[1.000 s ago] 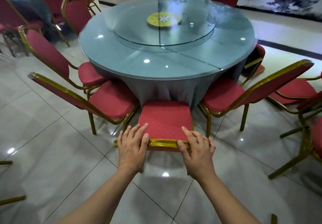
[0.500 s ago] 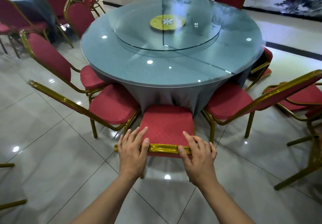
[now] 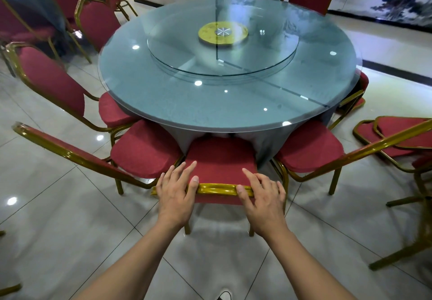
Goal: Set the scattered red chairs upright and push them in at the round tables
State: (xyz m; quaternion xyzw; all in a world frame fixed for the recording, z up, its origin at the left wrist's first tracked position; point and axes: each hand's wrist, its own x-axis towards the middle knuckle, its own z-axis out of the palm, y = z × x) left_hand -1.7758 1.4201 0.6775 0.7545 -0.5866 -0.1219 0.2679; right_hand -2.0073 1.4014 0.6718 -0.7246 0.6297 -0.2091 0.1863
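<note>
A red chair (image 3: 219, 157) with a gold frame stands upright in front of me, its seat reaching under the edge of the round glass-topped table (image 3: 163, 103). My left hand (image 3: 175, 192) rests on the left end of the chair's gold top rail, fingers straight over the red backrest, thumb on the rail. My right hand (image 3: 264, 197) lies the same way on the right end. Upright red chairs stand close on either side, one to the left (image 3: 145, 150) and one to the right (image 3: 308, 150).
A glass turntable (image 3: 222, 66) sits on the table. More red chairs ring the table's left and far side. At the right a red chair (image 3: 397, 133) lies tipped, and gold legs (image 3: 420, 229) of another jut out. A second table (image 3: 28, 3) stands far left.
The chair has slid forward towards the table with both hands staying on its top rail, and my view has moved closer to the table.
</note>
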